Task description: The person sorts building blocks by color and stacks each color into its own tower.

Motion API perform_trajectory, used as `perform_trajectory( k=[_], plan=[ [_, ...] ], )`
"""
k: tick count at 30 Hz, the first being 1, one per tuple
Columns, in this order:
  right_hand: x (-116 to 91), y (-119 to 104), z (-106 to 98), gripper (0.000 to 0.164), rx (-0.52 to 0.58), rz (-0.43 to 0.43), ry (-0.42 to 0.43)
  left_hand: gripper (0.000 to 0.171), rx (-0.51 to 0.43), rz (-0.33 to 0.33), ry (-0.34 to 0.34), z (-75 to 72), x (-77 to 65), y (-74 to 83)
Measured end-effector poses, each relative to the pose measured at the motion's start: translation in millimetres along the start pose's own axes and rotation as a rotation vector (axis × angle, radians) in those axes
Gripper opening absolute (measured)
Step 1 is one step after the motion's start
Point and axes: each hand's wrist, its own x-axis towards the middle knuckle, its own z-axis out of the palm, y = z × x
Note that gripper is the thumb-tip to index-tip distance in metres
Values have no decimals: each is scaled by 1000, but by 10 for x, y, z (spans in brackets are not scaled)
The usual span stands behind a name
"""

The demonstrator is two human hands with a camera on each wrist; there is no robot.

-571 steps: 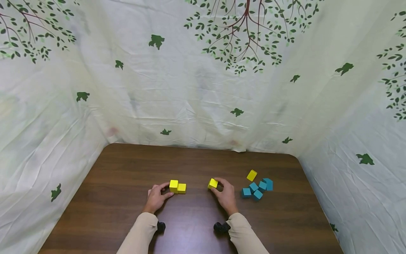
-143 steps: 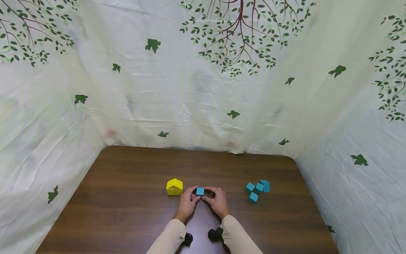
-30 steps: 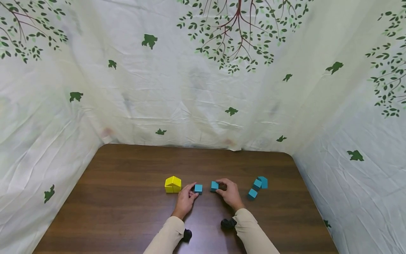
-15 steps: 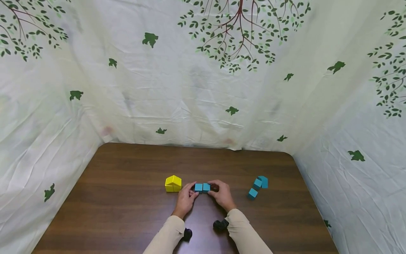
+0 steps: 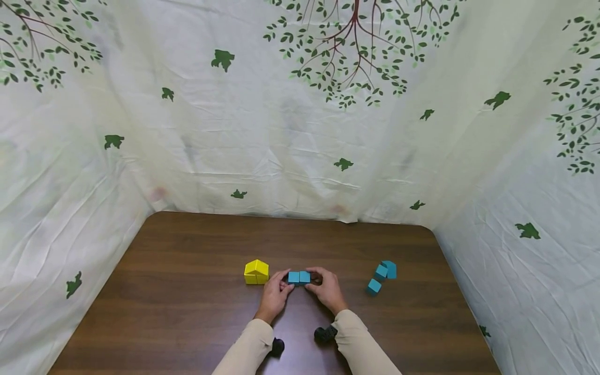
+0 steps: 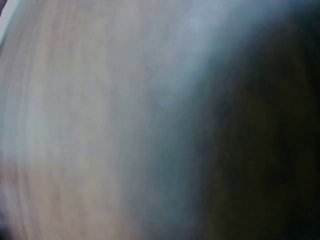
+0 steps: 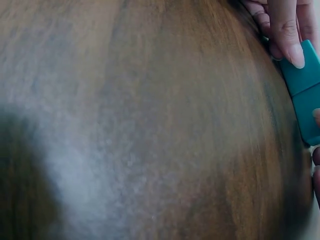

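Note:
Two blue blocks sit side by side, touching, on the table between my hands. My left hand (image 5: pixel 274 296) holds the left blue block (image 5: pixel 293 277) between thumb and index finger. On the other side, my right hand (image 5: pixel 330 291) pinches the right blue block (image 5: pixel 304 277) the same way. Fingertips and the joined blocks (image 7: pixel 305 95) show at the right edge of the right wrist view. Just left of my left hand stands a yellow house shape (image 5: pixel 256 272) of several blocks with a pointed top. The left wrist view is too blurred to read.
Farther right lie loose blue pieces: a cube (image 5: pixel 373 286), another cube (image 5: pixel 381 271) and a larger blue piece (image 5: pixel 390 269) behind it. The brown table (image 5: pixel 187 312) is bordered by a leaf-printed white cloth (image 5: pixel 290 135) at the back and sides.
Since one second ago my right hand has moved left with its blue block, which now touches the other one. Earlier, the yellow blocks came together and blue pieces left the right-hand group.

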Motion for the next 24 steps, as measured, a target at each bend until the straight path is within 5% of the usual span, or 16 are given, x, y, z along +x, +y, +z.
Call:
perform_trajectory(
  k=[12, 24],
  plan=[
    [-25, 51, -91, 41, 48, 34, -17, 39, -7, 31, 30, 21, 2, -6],
    [-180, 165, -677, 42, -64, 37, 148, 42, -6, -41, -16, 7, 3, 15]
  ],
)
